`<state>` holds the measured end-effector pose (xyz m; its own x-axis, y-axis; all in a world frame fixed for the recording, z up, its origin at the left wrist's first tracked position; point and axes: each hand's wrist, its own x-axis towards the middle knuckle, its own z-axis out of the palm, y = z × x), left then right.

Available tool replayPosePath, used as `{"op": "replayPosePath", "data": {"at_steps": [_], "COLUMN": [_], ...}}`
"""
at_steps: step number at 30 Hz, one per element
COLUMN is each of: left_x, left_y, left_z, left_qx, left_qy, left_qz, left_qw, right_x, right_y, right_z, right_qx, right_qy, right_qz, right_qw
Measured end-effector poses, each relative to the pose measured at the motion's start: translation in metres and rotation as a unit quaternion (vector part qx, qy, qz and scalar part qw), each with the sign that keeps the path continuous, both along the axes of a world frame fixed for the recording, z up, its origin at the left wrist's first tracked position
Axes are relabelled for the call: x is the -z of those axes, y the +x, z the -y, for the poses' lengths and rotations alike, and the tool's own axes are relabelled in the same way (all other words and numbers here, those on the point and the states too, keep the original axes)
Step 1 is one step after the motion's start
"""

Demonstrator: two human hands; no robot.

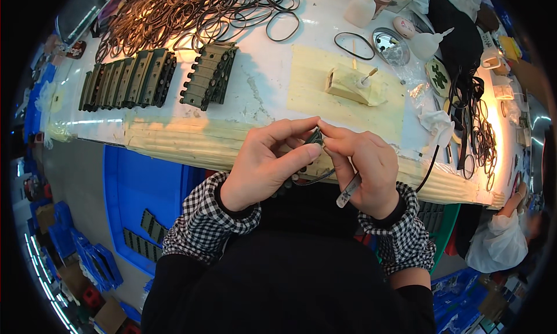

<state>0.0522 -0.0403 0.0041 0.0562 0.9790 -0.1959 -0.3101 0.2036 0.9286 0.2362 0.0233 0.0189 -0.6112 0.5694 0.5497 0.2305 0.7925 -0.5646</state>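
My left hand (261, 160) is closed round a small dark green part (315, 138), pinched between thumb and fingers just past the table's front edge. Much of that part is hidden by the fingers. A thin dark cord (316, 180) curves below it, between both hands. My right hand (366, 165) meets the part from the other side, thumb and forefinger pressed together at it. Out of the right palm sticks the flat silver end of what look like tweezers (348, 190); their tips are hidden. The two hands touch at the fingertips.
Green ribbed track-like pieces stand in a row (127, 81), with a smaller group (208, 76) beside it. Behind lies a heap of dark rubber loops (191, 15). A tape-wrapped block (355, 85), squeeze bottles (426, 44) and a blue bin (119, 189) surround me. Another person (499, 241) sits at right.
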Motion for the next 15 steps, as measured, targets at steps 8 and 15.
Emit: {"op": "replayPosePath", "data": {"at_steps": [8,15], "left_x": [-0.01,-0.007], "left_y": [0.003,0.005], "left_z": [-0.001,0.003], "left_qx": [-0.031,-0.047], "left_qy": [0.021,0.026], "left_qz": [0.045,0.038], "left_qw": [0.998,0.998], "right_x": [0.005,0.002], "right_y": [-0.014,-0.017], "right_z": [0.002,0.009], "right_qx": [0.039,0.05], "right_qy": [-0.03,-0.011], "right_qz": [-0.041,0.005], "right_qw": [0.998,0.999]}}
